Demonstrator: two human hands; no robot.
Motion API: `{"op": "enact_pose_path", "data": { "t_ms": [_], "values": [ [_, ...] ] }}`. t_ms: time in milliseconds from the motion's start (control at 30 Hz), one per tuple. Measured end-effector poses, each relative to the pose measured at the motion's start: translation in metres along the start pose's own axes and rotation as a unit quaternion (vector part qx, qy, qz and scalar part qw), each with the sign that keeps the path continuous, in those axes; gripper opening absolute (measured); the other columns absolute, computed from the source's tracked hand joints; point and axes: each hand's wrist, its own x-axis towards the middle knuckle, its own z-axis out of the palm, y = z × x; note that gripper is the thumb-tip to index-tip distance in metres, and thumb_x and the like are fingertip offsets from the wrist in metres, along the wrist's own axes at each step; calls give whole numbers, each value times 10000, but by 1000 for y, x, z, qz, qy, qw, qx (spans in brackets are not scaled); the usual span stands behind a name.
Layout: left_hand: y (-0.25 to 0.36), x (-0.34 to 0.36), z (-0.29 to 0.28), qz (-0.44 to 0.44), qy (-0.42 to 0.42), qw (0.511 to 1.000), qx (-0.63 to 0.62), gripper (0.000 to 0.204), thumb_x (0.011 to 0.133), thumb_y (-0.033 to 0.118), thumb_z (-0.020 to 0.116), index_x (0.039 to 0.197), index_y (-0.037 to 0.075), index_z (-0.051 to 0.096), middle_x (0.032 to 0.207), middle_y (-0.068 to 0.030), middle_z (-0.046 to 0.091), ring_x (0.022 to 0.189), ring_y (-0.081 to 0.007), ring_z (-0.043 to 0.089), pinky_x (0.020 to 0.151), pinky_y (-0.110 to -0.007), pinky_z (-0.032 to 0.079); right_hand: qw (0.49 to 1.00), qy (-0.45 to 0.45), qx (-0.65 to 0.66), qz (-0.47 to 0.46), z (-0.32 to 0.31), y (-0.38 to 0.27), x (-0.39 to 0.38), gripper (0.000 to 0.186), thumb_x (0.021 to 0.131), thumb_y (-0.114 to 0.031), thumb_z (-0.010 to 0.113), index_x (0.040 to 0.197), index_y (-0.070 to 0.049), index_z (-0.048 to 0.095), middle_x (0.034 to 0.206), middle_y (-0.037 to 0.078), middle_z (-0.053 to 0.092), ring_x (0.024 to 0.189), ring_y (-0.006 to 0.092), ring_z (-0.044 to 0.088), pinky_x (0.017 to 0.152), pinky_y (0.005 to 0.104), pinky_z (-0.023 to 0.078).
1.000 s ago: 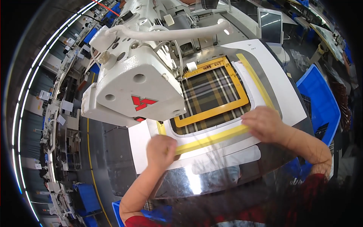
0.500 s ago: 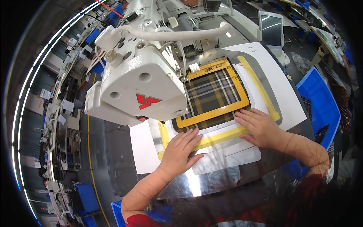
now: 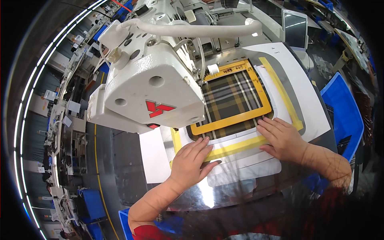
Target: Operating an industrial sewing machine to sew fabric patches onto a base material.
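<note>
Yellow frames the plaid cloth point(image 3: 230, 100) on a factory workbench: a flat rectangular frame point(image 3: 232, 121) lies over the fabric, in front of the person and beside a white machine head point(image 3: 154, 90). The left hand point(image 3: 191, 163) is spread, palm down, its fingertips at the cloth's near edge, left of centre, and its thumb held out to the side. The right hand point(image 3: 283, 140) is likewise open, fingers extended to the near right corner, just short of the frame. Neither has hold of anything; how hard they press, one cannot tell. Yellow tape point(image 3: 236, 149) runs beneath the hands, with white sheeting point(image 3: 315, 120) around. The machine head hides the frame's far left corner, and a pale tube point(image 3: 200, 31) arches above. Beyond stand a screen point(image 3: 295, 30) and, at right, a blue bin point(image 3: 349, 110). Blurred dark strands cross the foreground.
</note>
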Motion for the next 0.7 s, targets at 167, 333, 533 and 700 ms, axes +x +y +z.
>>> {"op": "enact_pose_path", "data": {
  "t_ms": [167,333,533,700],
  "values": [
    [-3,-3,0,8,5,1000,6,479,765,325,747,1131,54,601,1223,-128,605,1098,-295,601,920,-391,482,1000,5,-10,-3,3,-5,0,494,855,-339,661,1131,66,601,1174,243,616,1108,361,604,951,424,477],
    [-4,-2,3,11,-4,1000,15,479,753,316,754,1125,54,602,1234,-129,602,1094,-309,601,924,-400,478,1000,24,-21,2,11,-5,-2,500,861,-339,653,1125,82,598,1168,245,617,1103,361,606,945,421,481],
    [-17,-5,7,-38,-24,998,-44,470,747,242,739,1154,61,590,1296,-160,559,1201,-362,527,996,-466,416,984,103,147,0,11,24,0,354,844,-287,659,1041,6,636,1070,137,661,1014,264,633,886,387,487],
    [31,9,2,85,-145,986,-22,516,719,193,734,1201,105,573,1382,-150,484,1272,-355,459,1039,-520,351,785,493,184,327,-43,120,-97,201,869,-188,612,983,-35,677,974,125,696,872,302,661,763,382,515]
  ]
}}
